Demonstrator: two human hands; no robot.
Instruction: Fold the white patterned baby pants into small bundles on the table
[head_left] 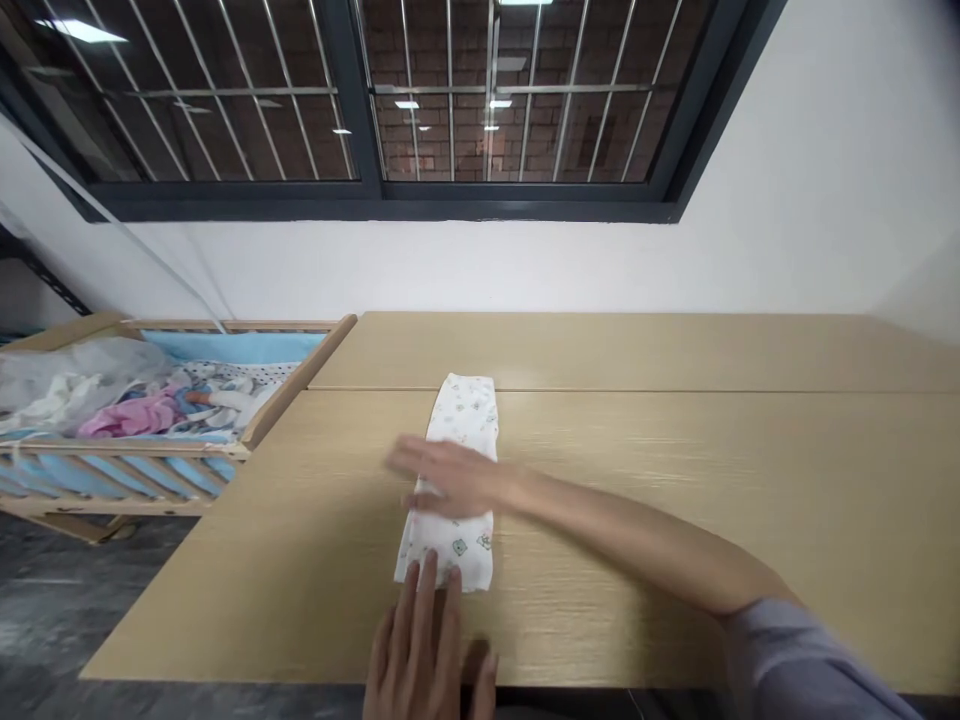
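A: What's the biggest thing in front of you?

B: A wide, light brown surface point(750, 450). A thin line point(675, 392) runs across it near the back. Its right side goes past the edge of your view.

A: And next to it, on your left?

B: A wooden crib point(300, 385) with a blue lining point(232, 347) and a heap of clothes point(142, 412) inside. Some are pink and some are white. They're so jumbled that you can't tell one from another, and the crib's left end is cut off.

A: Where is your cloth?

B: Your long white cloth point(461, 415) lies flat on the surface, right in front of you. Its far end goes over the thin line. It's a bit wider at your end, and your right hand point(457, 482) hides its middle.

A: How are your hands?

B: Apart, with the fingers stretched out. The right one is so blurry you can't tell if it touches the cloth. Your left hand point(416, 640) has its fingertips at the cloth's near end, and its wrist is cut off.

A: And the smallest things?

B: Little prints point(459, 547) on the cloth. Some near you are green. The far ones are too tiny to make out.
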